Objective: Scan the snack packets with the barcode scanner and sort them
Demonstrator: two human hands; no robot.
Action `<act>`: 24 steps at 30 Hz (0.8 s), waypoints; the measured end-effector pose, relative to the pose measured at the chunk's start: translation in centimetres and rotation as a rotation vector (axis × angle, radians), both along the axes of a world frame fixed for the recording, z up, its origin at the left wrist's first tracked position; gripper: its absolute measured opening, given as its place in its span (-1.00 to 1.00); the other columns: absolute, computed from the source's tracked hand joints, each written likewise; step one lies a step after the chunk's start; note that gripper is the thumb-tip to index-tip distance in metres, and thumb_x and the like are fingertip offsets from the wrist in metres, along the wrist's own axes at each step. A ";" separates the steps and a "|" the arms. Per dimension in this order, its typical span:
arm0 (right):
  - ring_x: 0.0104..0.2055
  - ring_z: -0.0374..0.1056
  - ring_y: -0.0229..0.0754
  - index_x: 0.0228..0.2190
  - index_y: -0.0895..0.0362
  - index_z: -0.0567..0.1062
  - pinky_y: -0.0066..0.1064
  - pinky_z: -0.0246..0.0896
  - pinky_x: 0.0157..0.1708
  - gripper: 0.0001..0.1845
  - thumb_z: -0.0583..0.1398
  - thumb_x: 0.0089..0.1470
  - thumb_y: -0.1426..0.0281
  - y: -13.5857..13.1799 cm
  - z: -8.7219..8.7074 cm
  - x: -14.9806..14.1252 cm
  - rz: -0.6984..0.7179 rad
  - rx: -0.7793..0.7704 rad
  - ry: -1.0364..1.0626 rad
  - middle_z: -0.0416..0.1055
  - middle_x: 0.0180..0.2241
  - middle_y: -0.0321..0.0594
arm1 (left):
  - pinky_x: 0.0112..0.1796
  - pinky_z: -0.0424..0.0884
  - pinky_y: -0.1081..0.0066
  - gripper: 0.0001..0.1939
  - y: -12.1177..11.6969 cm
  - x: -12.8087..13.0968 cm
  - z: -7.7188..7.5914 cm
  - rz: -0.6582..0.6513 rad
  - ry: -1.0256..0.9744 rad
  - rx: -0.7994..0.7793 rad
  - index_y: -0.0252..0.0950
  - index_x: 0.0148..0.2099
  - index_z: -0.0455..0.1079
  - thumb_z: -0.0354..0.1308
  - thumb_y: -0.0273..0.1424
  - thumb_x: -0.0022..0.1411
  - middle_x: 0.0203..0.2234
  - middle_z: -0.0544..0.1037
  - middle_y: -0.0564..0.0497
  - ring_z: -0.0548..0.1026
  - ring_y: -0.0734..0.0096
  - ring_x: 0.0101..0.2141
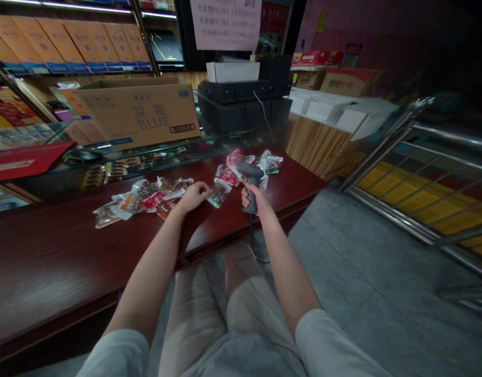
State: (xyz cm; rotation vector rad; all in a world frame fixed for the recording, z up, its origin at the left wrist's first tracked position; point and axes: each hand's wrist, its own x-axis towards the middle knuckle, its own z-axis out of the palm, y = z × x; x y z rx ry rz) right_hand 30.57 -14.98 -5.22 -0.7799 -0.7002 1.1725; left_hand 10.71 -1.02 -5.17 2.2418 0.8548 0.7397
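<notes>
My right hand [257,199] is shut around the grip of a grey handheld barcode scanner [250,175], whose head points forward and left over the desk. A black cable [251,233] hangs from the scanner's base. Just beyond the scanner lies a loose heap of small vacuum-sealed snack packets [235,173]. My left hand [194,196] rests on the dark red wooden desk [68,246], fingers curled and holding nothing. A larger spread of similar packets [142,200] lies to its left, and a single packet [218,195] sits just beyond its fingertips.
A glass display counter [146,149] runs behind the desk, with a cardboard carton [138,112] and stacked black equipment [244,99] on it. Boxed goods fill shelves [68,44] at the left. A metal railing [417,178] stands at the right, beyond a grey tiled floor [350,262].
</notes>
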 end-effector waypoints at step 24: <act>-0.77 0.05 -0.42 -0.28 0.12 0.31 -0.56 0.01 -0.77 -0.65 0.27 -0.07 0.23 -0.7 0.4 0.2 0.328 -0.079 -0.127 0.22 -0.68 -0.55 | -0.35 0.38 0.43 -0.83 0.1 0.4 1.1 0.459 -0.523 -0.197 -0.21 -0.39 0.14 0.08 -0.30 0.15 -0.52 0.37 0.10 0.40 0.45 -0.42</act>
